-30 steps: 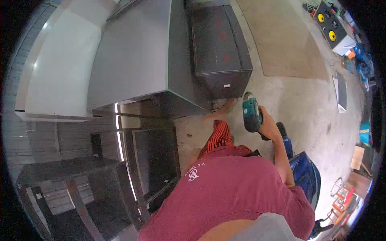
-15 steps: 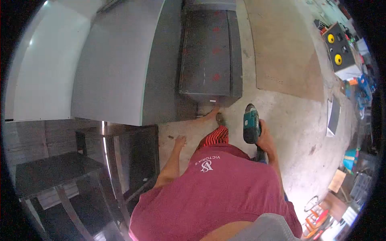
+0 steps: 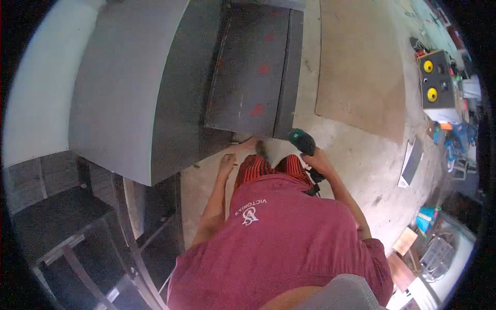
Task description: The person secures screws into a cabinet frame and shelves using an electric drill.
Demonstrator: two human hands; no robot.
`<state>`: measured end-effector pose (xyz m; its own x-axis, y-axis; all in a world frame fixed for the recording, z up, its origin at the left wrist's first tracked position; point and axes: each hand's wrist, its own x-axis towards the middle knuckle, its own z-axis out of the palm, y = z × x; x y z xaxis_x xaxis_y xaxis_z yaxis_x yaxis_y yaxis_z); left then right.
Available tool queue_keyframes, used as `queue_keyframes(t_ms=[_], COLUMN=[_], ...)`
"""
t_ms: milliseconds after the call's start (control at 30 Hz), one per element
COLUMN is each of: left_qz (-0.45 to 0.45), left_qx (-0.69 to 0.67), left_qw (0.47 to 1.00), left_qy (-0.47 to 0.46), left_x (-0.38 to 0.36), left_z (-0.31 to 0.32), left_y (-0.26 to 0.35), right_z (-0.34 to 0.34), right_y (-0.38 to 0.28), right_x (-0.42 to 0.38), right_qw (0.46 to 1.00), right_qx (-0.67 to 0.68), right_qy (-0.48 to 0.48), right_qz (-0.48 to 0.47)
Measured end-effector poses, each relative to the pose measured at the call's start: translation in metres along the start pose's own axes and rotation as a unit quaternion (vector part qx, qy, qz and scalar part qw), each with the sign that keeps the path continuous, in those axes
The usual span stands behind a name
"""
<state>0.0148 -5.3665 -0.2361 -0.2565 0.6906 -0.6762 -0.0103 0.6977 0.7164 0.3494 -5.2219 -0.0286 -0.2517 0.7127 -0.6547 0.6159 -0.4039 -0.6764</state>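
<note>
A green and black power drill point(image 3: 302, 141) is in my right hand point(image 3: 319, 161), whose fingers wrap round its grip, just beyond my right knee. The drill's head is near the front corner of a long dark box point(image 3: 248, 77) with red marks on top. My left hand point(image 3: 227, 164) hangs beside my left knee with its fingers curled; whether anything is in it is too small to tell. Dark cabinet panels stand just past it.
A large grey cabinet point(image 3: 119, 88) rises at the left, with black frames point(image 3: 62, 217) below it. A brown sheet point(image 3: 361, 67) lies on the floor at the right. Farther right are a speaker with yellow cones point(image 3: 437, 80) and a grey panel point(image 3: 411, 163).
My right hand has moved left with the drill, closer to the dark box. The left hand has shifted slightly up and left. The view has turned and my body leans farther forward.
</note>
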Motion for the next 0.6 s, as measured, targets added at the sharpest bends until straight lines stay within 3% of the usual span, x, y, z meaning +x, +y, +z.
queue_keyframes(t_ms=[33,100,133,200,267,333,433,500,600], left_qz=[-0.001,-0.075,-0.080,-0.054,-0.055,0.019,0.034,0.078,0.007], left_qx=[-0.008,-0.190,-0.195,-0.403,-0.427,-0.458,-0.469,-0.406,-0.449], left_qw=[1.000,0.976,0.974,0.896,0.880,0.877,0.837,0.803,0.751], left_qy=[-0.001,0.081,0.084,0.176,0.201,0.144,0.279,0.429,0.483], left_x=[-0.003,-0.006,-0.003,0.009,0.019,0.037,0.064,0.072,0.070], left_z=[0.000,0.003,0.008,0.015,0.024,0.029,0.056,0.068,0.073], left_y=[0.012,0.025,0.030,0.051,0.084,0.096,0.114,0.135,0.154], right_z=[-0.003,-0.006,-0.008,-0.013,-0.014,-0.016,-0.026,-0.029,-0.037], right_y=[-0.008,-0.027,-0.034,-0.048,-0.042,-0.044,-0.052,-0.058,-0.080], right_x=[0.007,0.021,0.027,0.043,0.069,0.086,0.101,0.115,0.124], right_qw=[0.999,0.993,0.992,0.978,0.960,0.934,0.904,0.890,0.863], right_qx=[-0.027,-0.106,-0.111,-0.150,-0.208,-0.270,-0.299,-0.294,-0.333], right_qy=[-0.017,-0.056,-0.062,-0.126,-0.161,-0.209,-0.267,-0.261,-0.329], right_qz=[-0.019,-0.022,-0.019,-0.076,-0.092,-0.109,-0.150,-0.229,-0.190])
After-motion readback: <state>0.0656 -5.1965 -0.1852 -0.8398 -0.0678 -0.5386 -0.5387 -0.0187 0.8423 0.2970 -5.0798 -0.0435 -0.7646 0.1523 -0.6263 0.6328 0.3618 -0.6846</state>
